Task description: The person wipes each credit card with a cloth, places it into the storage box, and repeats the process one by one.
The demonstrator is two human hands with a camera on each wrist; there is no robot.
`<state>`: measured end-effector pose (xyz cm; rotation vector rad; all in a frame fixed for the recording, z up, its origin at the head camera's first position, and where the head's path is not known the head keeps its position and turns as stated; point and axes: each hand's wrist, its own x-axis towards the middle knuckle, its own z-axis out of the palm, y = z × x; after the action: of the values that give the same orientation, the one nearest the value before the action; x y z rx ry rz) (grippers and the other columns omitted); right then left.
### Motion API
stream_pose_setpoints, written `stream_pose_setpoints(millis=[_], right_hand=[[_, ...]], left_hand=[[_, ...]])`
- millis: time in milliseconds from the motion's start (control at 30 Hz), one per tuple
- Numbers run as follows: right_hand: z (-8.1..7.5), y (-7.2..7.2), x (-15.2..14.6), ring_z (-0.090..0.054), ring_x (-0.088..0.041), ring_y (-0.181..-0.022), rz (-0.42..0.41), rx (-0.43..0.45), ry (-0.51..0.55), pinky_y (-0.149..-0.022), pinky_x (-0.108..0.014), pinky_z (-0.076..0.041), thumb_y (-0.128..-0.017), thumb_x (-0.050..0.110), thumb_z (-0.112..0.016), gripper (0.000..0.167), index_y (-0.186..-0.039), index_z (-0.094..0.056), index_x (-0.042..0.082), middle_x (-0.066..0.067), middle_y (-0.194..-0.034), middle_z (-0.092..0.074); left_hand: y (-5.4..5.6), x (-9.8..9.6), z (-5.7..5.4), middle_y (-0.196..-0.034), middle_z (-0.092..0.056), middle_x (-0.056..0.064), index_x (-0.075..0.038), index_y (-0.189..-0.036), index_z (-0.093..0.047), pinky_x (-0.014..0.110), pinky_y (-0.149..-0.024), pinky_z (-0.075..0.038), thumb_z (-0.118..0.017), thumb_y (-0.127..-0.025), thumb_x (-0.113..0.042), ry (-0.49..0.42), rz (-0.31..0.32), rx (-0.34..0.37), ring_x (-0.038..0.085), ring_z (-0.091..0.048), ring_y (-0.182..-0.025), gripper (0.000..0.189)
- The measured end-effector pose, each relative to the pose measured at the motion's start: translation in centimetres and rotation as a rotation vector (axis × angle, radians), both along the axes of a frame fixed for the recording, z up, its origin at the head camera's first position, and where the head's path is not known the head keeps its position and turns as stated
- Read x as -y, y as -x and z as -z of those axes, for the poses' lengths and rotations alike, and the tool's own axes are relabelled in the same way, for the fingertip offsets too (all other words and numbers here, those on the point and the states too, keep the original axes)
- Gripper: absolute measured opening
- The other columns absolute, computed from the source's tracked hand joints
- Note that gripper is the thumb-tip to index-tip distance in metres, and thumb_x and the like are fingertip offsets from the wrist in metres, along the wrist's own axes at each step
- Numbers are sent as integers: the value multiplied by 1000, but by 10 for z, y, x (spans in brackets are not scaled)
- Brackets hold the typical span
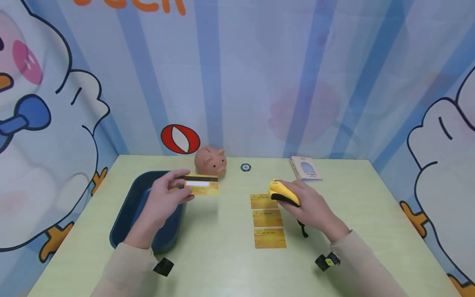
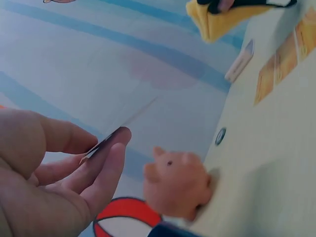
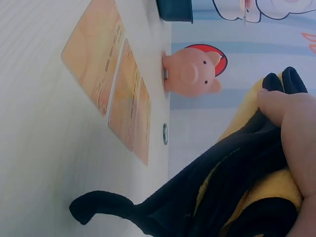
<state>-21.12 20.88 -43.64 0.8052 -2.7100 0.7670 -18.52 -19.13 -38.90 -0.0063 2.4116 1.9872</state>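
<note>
My left hand point(image 1: 167, 196) pinches a gold bank card point(image 1: 204, 190) between thumb and fingers, in the air near the dark blue bin. Its striped back faces the head camera; the left wrist view catches it nearly edge-on. In my right hand point(image 1: 311, 208) is a bunched yellow and black cloth point(image 1: 283, 192), gripped above the table. A black loop of the cloth point(image 3: 103, 202) dangles below, seen in the right wrist view. Just left of that hand, three gold cards lie in a column: a far card point(image 1: 261, 202), a middle card point(image 1: 268, 218) and a near card point(image 1: 270, 239).
The dark blue bin point(image 1: 116, 225) stands under my left forearm. A pink piggy bank point(image 1: 209, 161) sits behind the held card. Toward the back edge are a round black-and-white chip point(image 1: 245, 167) and a small pale box point(image 1: 306, 168). A printed curtain point(image 1: 252, 74) hangs behind the table.
</note>
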Motion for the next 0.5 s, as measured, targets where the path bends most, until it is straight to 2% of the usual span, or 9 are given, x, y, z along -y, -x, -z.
stream_pose_setpoints(millis=[167, 367, 500], right_hand=[[-1, -1, -8, -48, -15, -80, 3, -7, -11, -66, -34, -44, -98, 29, -77, 56, -151, -59, 26, -1, -108, -61], [-3, -4, -14, -46, -14, -75, 5, -13, -19, -64, -32, -42, -98, 29, -77, 55, -150, -59, 26, 2, -100, -56], [-3, -5, -17, -45, -13, -74, 13, -14, -18, -63, -32, -42, -98, 28, -77, 54, -150, -60, 26, 3, -96, -53]], left_hand=[[0, 29, -3, -134, -65, 30, -2, -152, -49, 35, -85, -63, -65, -103, -7, 98, -43, -29, 32, -74, -105, 52], [-2, 57, 2, -131, -65, 31, 1, -152, -49, 30, -81, -64, -61, -103, -7, 244, -103, -38, 23, -72, -99, 51], [-2, 69, 6, -126, -66, 31, 3, -151, -50, 30, -78, -63, -61, -103, -6, 375, -139, -30, 28, -72, -97, 51]])
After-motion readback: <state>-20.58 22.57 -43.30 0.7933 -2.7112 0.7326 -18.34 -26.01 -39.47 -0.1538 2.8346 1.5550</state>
